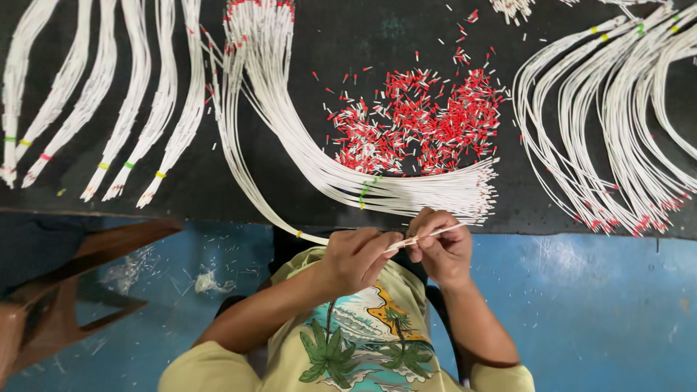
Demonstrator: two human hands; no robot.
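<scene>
My left hand point(357, 255) and my right hand point(443, 250) meet just in front of the table edge, above my lap. Together they pinch a thin white wire point(435, 232), whose tip sticks out to the right past my right fingers. Another length of white wire point(308, 237) with a yellow band runs from my left hand up to the left. Just beyond my hands lies a large curved bundle of white wires point(319, 167) tied with a green band. A loose pile of small red-and-white ferrules point(425, 120) lies behind it.
On the black tabletop point(181, 192), several banded white wire bundles point(120, 109) lie in a row at the left. More looped bundles with red-tipped ends point(617, 145) lie at the right. A brown wooden seat point(65, 283) stands on the blue floor point(595, 305) at lower left.
</scene>
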